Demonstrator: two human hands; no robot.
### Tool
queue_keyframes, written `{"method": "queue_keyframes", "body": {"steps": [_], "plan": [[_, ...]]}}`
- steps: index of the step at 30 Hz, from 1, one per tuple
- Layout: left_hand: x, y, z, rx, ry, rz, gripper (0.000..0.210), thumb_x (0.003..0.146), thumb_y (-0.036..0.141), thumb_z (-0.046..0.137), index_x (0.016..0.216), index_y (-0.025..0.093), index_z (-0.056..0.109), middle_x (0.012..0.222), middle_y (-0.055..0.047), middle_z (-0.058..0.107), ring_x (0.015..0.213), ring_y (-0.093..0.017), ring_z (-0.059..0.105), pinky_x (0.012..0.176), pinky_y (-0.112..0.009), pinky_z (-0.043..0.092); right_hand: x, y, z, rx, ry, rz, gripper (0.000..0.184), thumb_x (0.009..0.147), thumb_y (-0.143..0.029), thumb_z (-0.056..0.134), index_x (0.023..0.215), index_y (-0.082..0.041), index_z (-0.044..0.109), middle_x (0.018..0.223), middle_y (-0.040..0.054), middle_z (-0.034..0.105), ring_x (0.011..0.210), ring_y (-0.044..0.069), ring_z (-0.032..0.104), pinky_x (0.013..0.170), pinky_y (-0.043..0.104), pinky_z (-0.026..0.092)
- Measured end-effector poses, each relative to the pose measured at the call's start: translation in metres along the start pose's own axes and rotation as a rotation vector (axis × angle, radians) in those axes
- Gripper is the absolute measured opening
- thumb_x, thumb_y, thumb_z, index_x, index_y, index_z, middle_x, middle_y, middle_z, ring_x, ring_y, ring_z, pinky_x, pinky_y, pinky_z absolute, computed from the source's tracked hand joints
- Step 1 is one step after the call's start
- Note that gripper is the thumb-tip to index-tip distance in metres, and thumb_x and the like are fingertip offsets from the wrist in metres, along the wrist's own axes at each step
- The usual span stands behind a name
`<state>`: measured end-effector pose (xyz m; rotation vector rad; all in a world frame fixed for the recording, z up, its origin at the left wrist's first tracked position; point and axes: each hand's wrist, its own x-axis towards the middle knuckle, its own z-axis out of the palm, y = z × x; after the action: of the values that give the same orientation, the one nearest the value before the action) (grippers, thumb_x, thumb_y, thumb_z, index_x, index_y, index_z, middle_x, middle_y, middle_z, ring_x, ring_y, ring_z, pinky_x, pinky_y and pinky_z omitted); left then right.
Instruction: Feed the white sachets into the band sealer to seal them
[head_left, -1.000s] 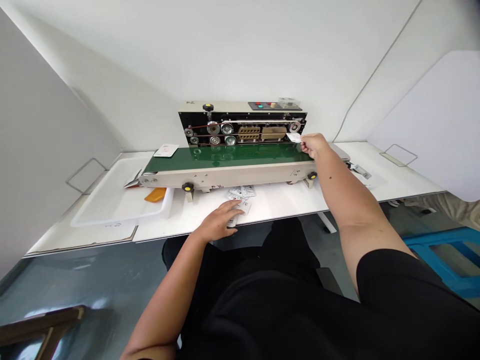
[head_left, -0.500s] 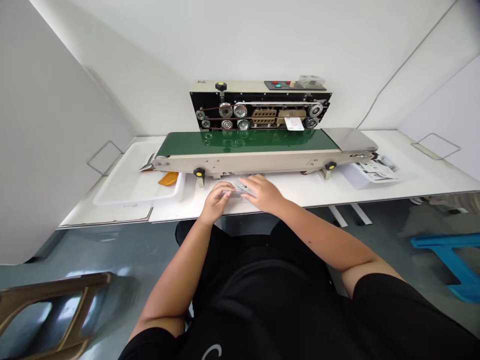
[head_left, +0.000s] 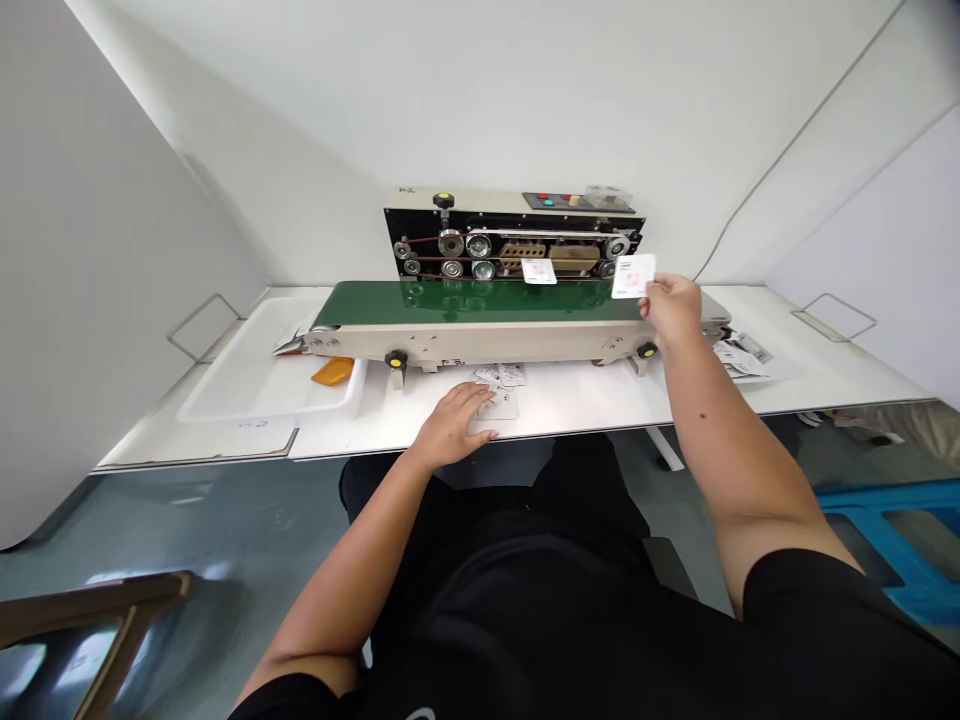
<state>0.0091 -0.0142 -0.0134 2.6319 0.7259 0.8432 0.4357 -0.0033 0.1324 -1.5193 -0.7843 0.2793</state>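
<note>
My right hand (head_left: 673,305) pinches the lower right corner of a small white packet with pink print (head_left: 631,276), raised at the right end of the band sealer (head_left: 517,235). A second white packet (head_left: 539,271) hangs from the sealing band, over the green conveyor belt (head_left: 450,303). On the table, my left hand (head_left: 454,423) lies with its fingers stretched out. It rests beside a flat clear and white packet (head_left: 499,404), partly covering it. Several printed papers or packets (head_left: 504,374) lie just behind, under the conveyor's front edge.
To the left stands a white plastic tray (head_left: 225,400) with an orange piece (head_left: 333,372) and silvery packets (head_left: 291,342) inside. A bin of printed packets (head_left: 741,357) sits under the right end of the conveyor. Stools stand on both sides, one blue (head_left: 892,500).
My right hand has left my left hand and moved up and right with a packet. The packet in the sealer has travelled left. My left hand has let go and opened.
</note>
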Motion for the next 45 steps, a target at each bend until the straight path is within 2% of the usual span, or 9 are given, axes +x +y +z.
{"method": "queue_keyframes", "body": {"steps": [3, 12, 14, 18, 20, 25, 29, 36, 45], "plan": [[0.000, 0.006, 0.006, 0.140, -0.097, 0.016, 0.081, 0.090, 0.053, 0.080, 0.161, 0.027, 0.048, 0.168, -0.012, 0.048, 0.159, -0.040, 0.038, 0.129, -0.060, 0.036, 0.037, 0.000, -0.006, -0.031, 0.093, 0.109, 0.012, 0.091, -0.009, 0.057, 0.088, -0.013, 0.068, 0.057, -0.0020, 0.055, 0.045, 0.009, 0.046, 0.043, 0.021, 0.033], [0.000, 0.006, 0.001, 0.194, -0.204, 0.083, 0.068, 0.097, 0.045, 0.074, 0.159, 0.027, 0.052, 0.162, -0.009, 0.056, 0.154, -0.034, 0.048, 0.131, -0.058, 0.035, 0.073, -0.010, 0.029, 0.011, -0.156, 0.364, 0.020, 0.091, -0.003, 0.058, 0.077, -0.017, 0.060, 0.057, -0.0031, 0.048, 0.050, 0.009, 0.041, 0.046, 0.021, 0.030], [-0.001, 0.005, 0.001, 0.157, -0.176, 0.118, 0.058, 0.099, 0.040, 0.072, 0.154, 0.027, 0.058, 0.155, -0.008, 0.063, 0.148, -0.032, 0.056, 0.128, -0.058, 0.040, 0.066, -0.005, 0.028, -0.049, -0.053, 0.227, 0.011, 0.095, -0.013, 0.062, 0.085, -0.016, 0.065, 0.067, -0.0004, 0.056, 0.060, 0.011, 0.049, 0.056, 0.024, 0.042], [-0.005, 0.004, 0.005, 0.022, -0.053, 0.210, 0.034, 0.103, 0.035, 0.068, 0.135, 0.025, 0.072, 0.135, -0.009, 0.076, 0.127, -0.028, 0.072, 0.110, -0.049, 0.059, 0.001, 0.010, 0.027, -0.238, 0.226, -0.412, 0.021, 0.099, -0.026, 0.058, 0.111, -0.015, 0.073, 0.098, 0.0068, 0.067, 0.092, 0.018, 0.062, 0.095, 0.037, 0.053], [-0.006, 0.005, 0.006, -0.043, 0.053, 0.208, 0.025, 0.105, 0.031, 0.065, 0.126, 0.024, 0.076, 0.125, -0.010, 0.080, 0.116, -0.025, 0.076, 0.099, -0.043, 0.064, -0.056, 0.019, 0.031, -0.255, 0.030, -0.632, 0.025, 0.102, -0.031, 0.055, 0.114, -0.018, 0.074, 0.103, 0.0088, 0.069, 0.097, 0.023, 0.065, 0.098, 0.043, 0.054], [-0.008, 0.006, 0.000, -0.147, 0.305, 0.106, 0.017, 0.106, 0.027, 0.063, 0.113, 0.023, 0.078, 0.110, -0.010, 0.081, 0.105, -0.024, 0.077, 0.093, -0.042, 0.064, -0.192, 0.042, 0.061, -0.294, -0.847, -0.889, 0.043, 0.097, -0.044, 0.071, 0.136, -0.025, 0.070, 0.125, 0.0126, 0.073, 0.115, 0.032, 0.065, 0.101, 0.051, 0.055], [-0.008, 0.005, -0.006, -0.188, 0.367, 0.021, 0.018, 0.106, 0.033, 0.063, 0.106, 0.023, 0.078, 0.105, -0.010, 0.079, 0.099, -0.023, 0.075, 0.089, -0.040, 0.062, -0.230, 0.056, 0.085, -0.257, -0.954, -0.678, 0.017, 0.102, -0.034, 0.064, 0.106, -0.023, 0.077, 0.100, 0.0094, 0.076, 0.099, 0.028, 0.068, 0.088, 0.045, 0.057], [-0.002, 0.001, -0.002, -0.065, 0.202, -0.102, 0.051, 0.100, 0.048, 0.068, 0.142, 0.020, 0.060, 0.134, -0.017, 0.069, 0.124, -0.033, 0.064, 0.100, -0.050, 0.059, -0.189, 0.039, 0.071, 0.160, -0.857, 0.007, 0.031, 0.084, -0.046, 0.082, 0.101, -0.021, 0.076, 0.091, 0.0052, 0.078, 0.075, 0.018, 0.067, 0.066, 0.030, 0.054], [0.003, 0.009, 0.000, 0.053, 0.056, -0.116, 0.056, 0.097, 0.041, 0.071, 0.148, 0.022, 0.056, 0.144, -0.014, 0.064, 0.137, -0.036, 0.056, 0.120, -0.057, 0.046, -0.053, 0.024, 0.012, 0.464, -0.301, -0.041, 0.037, 0.069, -0.036, 0.095, 0.092, -0.020, 0.070, 0.094, 0.0038, 0.075, 0.087, 0.020, 0.072, 0.076, 0.036, 0.061]]}}
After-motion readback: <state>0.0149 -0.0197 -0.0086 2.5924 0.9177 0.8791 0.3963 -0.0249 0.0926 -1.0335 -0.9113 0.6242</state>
